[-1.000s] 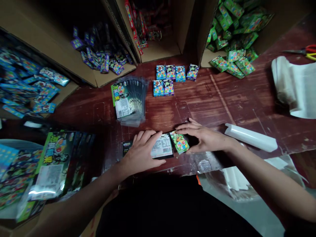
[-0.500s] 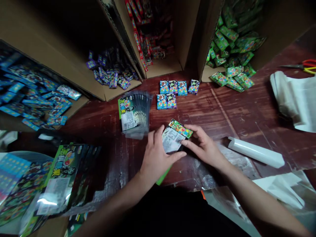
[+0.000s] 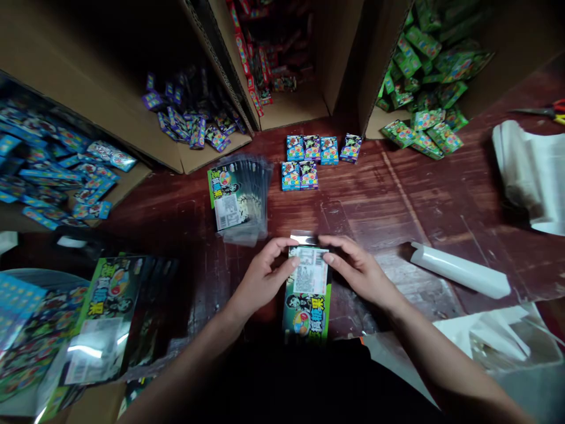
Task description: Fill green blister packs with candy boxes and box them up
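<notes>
A printed green and black plastic bag (image 3: 306,309) lies in front of me, its lettering upside down and its white label toward the far end. A clear strip (image 3: 303,237) shows at that far end. My left hand (image 3: 269,272) pinches the bag's left edge beside the label, thumb on top. On the opposite edge, my right hand (image 3: 359,270) grips with thumb and fingers. Whether anything is inside the bag I cannot tell. Beyond the hands stand small blue and purple candy boxes (image 3: 300,175) in two rows. A fanned stack of similar bags (image 3: 238,197) is left of them.
Open cartons along the back hold blue boxes (image 3: 66,156), purple boxes (image 3: 189,126), red boxes (image 3: 265,70) and green boxes (image 3: 426,126). More printed bags (image 3: 103,318) lie at left. A white curled sheet (image 3: 461,271), white wrapping (image 3: 527,176) and scissors (image 3: 541,111) are at right.
The tilted printed packet between my hands is no longer seen that way; a bag now lies straight, label at the far end. Both hands have shifted to its far corners.
</notes>
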Demonstrator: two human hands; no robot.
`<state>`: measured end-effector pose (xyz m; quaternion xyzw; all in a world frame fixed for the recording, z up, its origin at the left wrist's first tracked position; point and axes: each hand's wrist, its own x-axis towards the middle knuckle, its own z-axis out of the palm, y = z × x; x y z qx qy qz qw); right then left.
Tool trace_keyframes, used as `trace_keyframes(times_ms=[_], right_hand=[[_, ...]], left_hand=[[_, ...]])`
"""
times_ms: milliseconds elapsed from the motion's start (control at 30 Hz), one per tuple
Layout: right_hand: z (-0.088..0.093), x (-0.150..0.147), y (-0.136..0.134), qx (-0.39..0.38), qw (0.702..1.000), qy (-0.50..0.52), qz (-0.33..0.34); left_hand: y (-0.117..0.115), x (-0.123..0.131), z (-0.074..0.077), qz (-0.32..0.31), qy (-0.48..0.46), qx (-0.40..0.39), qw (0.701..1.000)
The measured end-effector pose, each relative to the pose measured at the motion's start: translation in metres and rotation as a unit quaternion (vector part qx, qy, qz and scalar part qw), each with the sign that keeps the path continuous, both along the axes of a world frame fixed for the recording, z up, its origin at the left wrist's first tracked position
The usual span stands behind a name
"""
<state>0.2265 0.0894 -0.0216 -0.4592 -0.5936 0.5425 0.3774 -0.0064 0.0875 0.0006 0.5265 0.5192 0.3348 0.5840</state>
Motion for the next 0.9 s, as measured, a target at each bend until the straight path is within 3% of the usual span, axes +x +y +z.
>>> trace_keyframes(times_ms=[133,333,433,500,633,900], right_hand=[[-0.002,-0.016,-0.012,-0.024,0.99,0.083,-0.109],[0.008,-0.021,-0.008,-0.019,0.998,0.036,-0.051],[0.01,-0.024,-0.004,0.01,0.996,0.055,-0.069],[0.013,-0.025,-0.003,0.015,0.995,0.057,-0.076],[0.026,-0.023,0.002,0.026,0.999,-0.015,-0.017],[0.044,-0.032,0.014,-0.118,0.991,-0.011,-0.061]], left_hand=[[0.001,-0.008,0.001,0.038,-0.02,-0.023,0.999],[0.001,-0.009,-0.001,0.082,-0.051,-0.008,0.995],[0.003,-0.011,0.001,0.105,-0.067,-0.011,0.992],[0.005,-0.015,0.005,0.087,-0.055,-0.011,0.995],[0.008,-0.021,0.016,0.026,-0.005,0.006,1.0],[0.026,-0.018,0.033,-0.013,0.063,0.001,0.998]])
